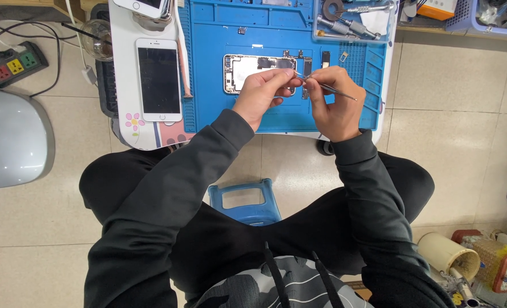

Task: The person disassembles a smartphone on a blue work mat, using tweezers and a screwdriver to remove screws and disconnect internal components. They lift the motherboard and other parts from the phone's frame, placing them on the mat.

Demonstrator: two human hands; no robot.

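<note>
An opened phone body with its insides showing lies on a blue work mat. My left hand rests over the phone's right end, fingers pinched together on something too small to make out. My right hand grips thin metal tweezers, whose tips point left toward my left fingertips above the phone's edge. A small dark part lies on the mat just beyond my right hand.
A white phone lies face up on a small white table left of the mat. A clear tray with screwdrivers sits at the mat's far right. A power strip lies on the tiled floor, and a blue stool stands between my knees.
</note>
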